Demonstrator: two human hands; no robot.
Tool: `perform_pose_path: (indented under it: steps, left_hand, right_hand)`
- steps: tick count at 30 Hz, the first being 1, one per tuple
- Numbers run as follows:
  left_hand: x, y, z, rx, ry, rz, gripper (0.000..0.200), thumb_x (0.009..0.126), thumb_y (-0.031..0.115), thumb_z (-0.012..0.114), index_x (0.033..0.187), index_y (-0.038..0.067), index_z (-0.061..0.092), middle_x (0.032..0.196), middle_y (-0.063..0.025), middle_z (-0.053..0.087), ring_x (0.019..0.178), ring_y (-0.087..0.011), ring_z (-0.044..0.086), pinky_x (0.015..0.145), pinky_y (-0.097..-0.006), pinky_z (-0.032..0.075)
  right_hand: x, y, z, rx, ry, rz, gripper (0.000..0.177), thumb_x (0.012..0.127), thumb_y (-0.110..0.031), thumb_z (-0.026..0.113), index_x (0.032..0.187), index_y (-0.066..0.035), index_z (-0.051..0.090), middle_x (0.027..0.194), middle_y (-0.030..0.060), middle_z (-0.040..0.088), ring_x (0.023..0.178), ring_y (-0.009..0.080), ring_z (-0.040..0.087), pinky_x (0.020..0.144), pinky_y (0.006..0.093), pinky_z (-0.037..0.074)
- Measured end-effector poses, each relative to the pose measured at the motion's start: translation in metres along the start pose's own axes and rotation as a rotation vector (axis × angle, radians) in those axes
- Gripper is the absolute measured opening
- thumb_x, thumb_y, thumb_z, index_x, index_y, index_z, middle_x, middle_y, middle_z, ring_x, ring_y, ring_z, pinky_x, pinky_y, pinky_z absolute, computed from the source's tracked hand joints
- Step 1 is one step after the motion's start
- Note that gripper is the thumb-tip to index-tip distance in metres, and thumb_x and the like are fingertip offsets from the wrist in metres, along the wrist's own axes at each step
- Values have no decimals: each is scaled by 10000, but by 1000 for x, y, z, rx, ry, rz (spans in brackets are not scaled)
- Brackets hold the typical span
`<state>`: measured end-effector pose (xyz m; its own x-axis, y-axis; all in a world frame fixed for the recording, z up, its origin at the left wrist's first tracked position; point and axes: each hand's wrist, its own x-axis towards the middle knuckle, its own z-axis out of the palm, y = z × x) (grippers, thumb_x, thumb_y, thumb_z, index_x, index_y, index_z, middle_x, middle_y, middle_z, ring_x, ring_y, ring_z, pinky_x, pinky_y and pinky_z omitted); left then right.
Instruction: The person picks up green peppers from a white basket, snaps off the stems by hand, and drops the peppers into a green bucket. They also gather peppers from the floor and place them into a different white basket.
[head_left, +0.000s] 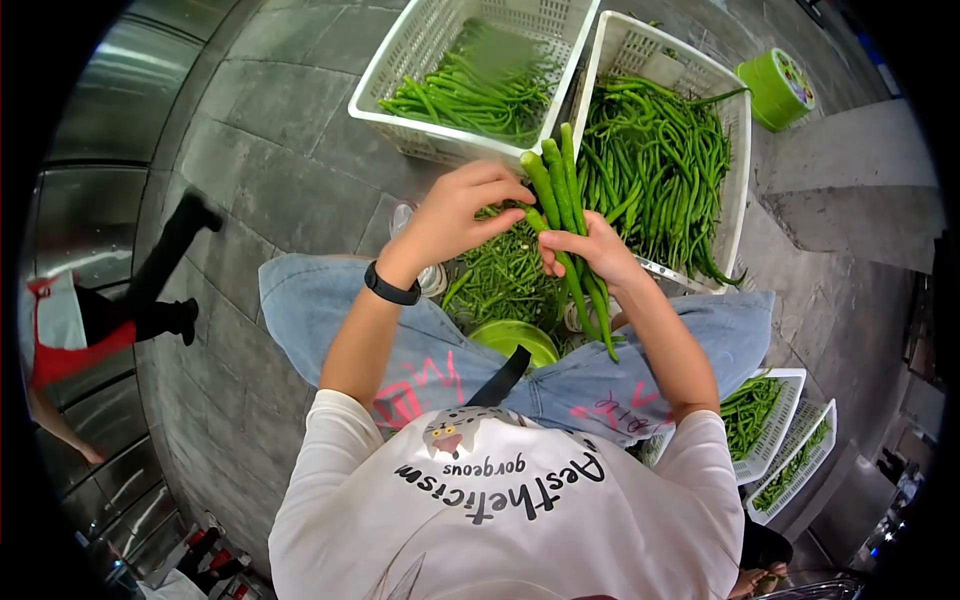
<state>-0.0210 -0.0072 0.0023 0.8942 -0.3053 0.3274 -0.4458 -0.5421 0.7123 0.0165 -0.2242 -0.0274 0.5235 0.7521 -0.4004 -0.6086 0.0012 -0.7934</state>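
Several long green peppers [566, 200] are gripped in my right hand [598, 250], their thick ends pointing up and their thin tips hanging below. Close to their left side is my left hand [470, 212], its thumb and forefinger pinched near the stem of one pepper; whether it holds a piece is too small to make out. Under both hands lies a heap of small green stems and bits [500, 272], with a green bowl [515, 342] at its lower edge, between my knees.
Two white crates of green peppers [470, 146] [742, 180] stand ahead. A green bucket [776, 90] is beyond the right one. White baskets [790, 425] holding peppers sit at the lower right. A person in a red apron [85, 355] is at the far left.
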Motion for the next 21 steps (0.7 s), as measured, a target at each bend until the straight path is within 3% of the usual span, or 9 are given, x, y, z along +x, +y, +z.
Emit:
perform_pose_path:
  steps: [5, 12, 14, 16, 18, 19, 21]
  left_hand:
    - [-6, 2, 6, 186, -13, -11, 164, 730, 47, 697, 875, 42, 621, 813, -76, 569, 756, -266, 598, 637, -354, 494]
    - [-9, -7, 31, 356, 268, -28, 150, 722, 41, 702, 819, 30, 587, 790, -75, 558, 719, -268, 583, 606, -361, 483]
    - [-6, -6, 25, 331, 314, -66, 148, 723, 41, 704, 810, 29, 584, 789, -73, 556, 733, -271, 580, 610, -359, 481]
    - [-9, -17, 18, 389, 232, -94, 164, 748, 96, 704, 877, 34, 624, 815, -78, 580, 764, -272, 578, 656, -346, 482]
    - [-14, -26, 18, 430, 161, -103, 193, 770, 135, 698, 931, 42, 645, 835, -85, 596, 773, -277, 575, 687, -340, 482]
    - [-19, -29, 21, 345, 49, -162, 222, 858, 206, 633, 1002, 38, 652, 901, -81, 631, 804, -218, 598, 738, -303, 480]
    - [-17, -30, 32, -154, -197, -437, 241, 905, 226, 580, 1011, 20, 646, 938, -69, 637, 843, -170, 597, 772, -282, 475]
  right_hand:
    - [0, 6, 4, -64, 147, -46, 130, 849, -141, 656, 879, -29, 598, 685, 34, 599, 559, 102, 555, 513, 229, 436]
    - [1, 7, 21, -14, 207, -121, 136, 880, -151, 619, 883, -31, 553, 695, 31, 582, 581, 108, 552, 580, 252, 467]
    - [3, 4, 18, 91, 228, -135, 164, 868, -124, 618, 966, -4, 565, 727, 49, 594, 616, 123, 569, 626, 279, 489]
    - [4, -3, 12, 299, 270, -158, 202, 848, -111, 636, 1002, 6, 578, 759, 49, 606, 628, 133, 580, 616, 278, 494]
    - [8, -8, -8, 523, 230, -201, 258, 849, -91, 612, 1074, 12, 541, 769, 65, 598, 661, 155, 580, 730, 323, 507]
    - [10, -10, -19, 673, 226, -190, 254, 853, -86, 603, 1079, 6, 535, 779, 67, 594, 674, 160, 579, 744, 324, 505]
    - [12, -12, -37, 894, 226, -220, 224, 862, -77, 587, 1067, -7, 529, 831, 73, 586, 721, 170, 581, 766, 331, 510]
